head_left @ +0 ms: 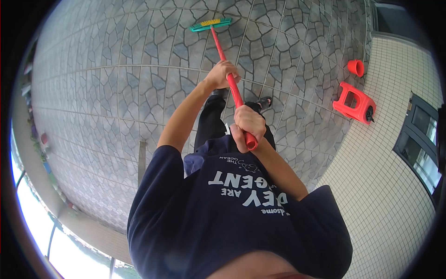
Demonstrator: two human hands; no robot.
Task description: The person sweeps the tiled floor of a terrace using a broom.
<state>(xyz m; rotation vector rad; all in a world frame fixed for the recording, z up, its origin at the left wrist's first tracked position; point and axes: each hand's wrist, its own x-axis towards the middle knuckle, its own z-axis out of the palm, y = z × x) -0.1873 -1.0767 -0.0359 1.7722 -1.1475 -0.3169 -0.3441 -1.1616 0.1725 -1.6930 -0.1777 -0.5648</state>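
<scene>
A push broom with a red handle [219, 45] extends away from me, its green head with green and yellow bristles [211, 24] at the top of the view, on the patterned stone floor. My left hand [223, 74] is wrapped round the middle of the handle. Near the handle's end, my right hand [250, 122] grips it close to my waist, with the round red tip sticking out below the fingers. Both arms are bent in front of my dark printed shirt.
To the right, by the tiled wall [367, 181], stand a red stool [344, 109] with a dark item on it and a red bucket [356, 68]. A window [418, 144] is in that wall. My sandalled foot [265, 102] shows below the handle. A low wall with railing curves along the left.
</scene>
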